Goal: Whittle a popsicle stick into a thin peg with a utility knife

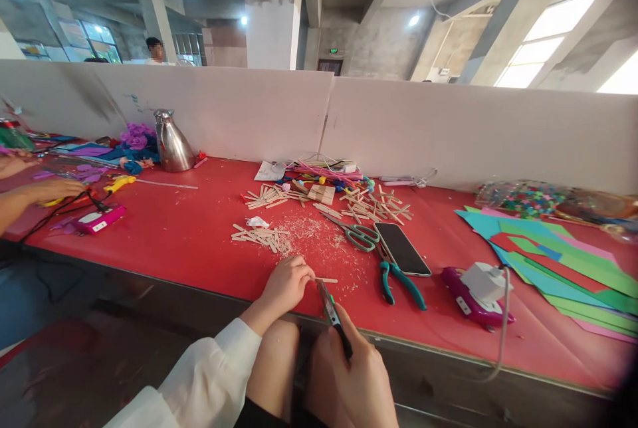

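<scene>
My left hand (288, 282) is closed on a thin wooden craft stick (326, 280), whose free end points right over the table's front edge. In my right hand (359, 368) is a utility knife (329, 308) with a dark handle, its blade up against or very near the stick. Wood shavings (314, 235) lie scattered just beyond my hands. A pile of craft sticks (262, 236) rests left of the shavings, with more sticks (381, 204) farther back. Scissors (359, 236) and teal-handled pliers (401, 282) lie to the right, beside a phone (403, 248).
A purple power strip (478, 298) with a white charger sits at right, near coloured paper sheets (553, 255). A steel jug (172, 142) stands back left. Another person's hands (50, 190) work at far left near a second power strip (101, 218). A white partition (224, 106) runs behind.
</scene>
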Demonstrator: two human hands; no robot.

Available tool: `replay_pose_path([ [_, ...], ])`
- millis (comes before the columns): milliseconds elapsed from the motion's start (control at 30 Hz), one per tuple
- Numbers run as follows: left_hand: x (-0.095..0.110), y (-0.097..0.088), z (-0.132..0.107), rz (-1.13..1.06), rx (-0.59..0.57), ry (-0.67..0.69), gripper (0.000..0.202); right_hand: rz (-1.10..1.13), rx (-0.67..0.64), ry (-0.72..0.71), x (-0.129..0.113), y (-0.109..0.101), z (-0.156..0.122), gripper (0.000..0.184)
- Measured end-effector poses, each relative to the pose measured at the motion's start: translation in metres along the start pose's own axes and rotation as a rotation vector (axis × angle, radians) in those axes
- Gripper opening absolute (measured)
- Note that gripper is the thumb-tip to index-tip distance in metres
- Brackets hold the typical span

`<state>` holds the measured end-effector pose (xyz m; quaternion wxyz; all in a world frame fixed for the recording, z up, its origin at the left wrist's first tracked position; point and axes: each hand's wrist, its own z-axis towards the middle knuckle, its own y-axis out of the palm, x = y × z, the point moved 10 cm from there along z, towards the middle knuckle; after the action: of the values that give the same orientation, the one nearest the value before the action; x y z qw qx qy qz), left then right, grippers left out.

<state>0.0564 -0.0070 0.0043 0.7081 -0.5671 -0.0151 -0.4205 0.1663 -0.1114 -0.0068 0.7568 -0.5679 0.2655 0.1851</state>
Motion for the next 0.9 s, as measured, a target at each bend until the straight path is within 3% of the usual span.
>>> replay_pose_path([
  [167, -0.001, -0.001, -0.001, 0.004, 0.019, -0.009, 0.021, 0.192, 0.016, 0.017, -0.007, -0.009, 0.002, 0.042],
  [367, 0.002, -0.005, -0.002, 0.04, 0.037, -0.004, 0.019, 0.142, 0.12, 0.257, 0.015, -0.023, -0.007, 0.043],
  [667, 0.007, -0.007, -0.002, 0.075, 0.047, 0.029, 0.013, 0.084, 0.042, 0.192, 0.029, -0.017, -0.001, 0.043],
  [900, 0.009, -0.012, -0.002, -0.002, 0.054, 0.033, 0.009, 0.001, 0.1, 0.163, 0.027, -0.024, -0.004, 0.038],
])
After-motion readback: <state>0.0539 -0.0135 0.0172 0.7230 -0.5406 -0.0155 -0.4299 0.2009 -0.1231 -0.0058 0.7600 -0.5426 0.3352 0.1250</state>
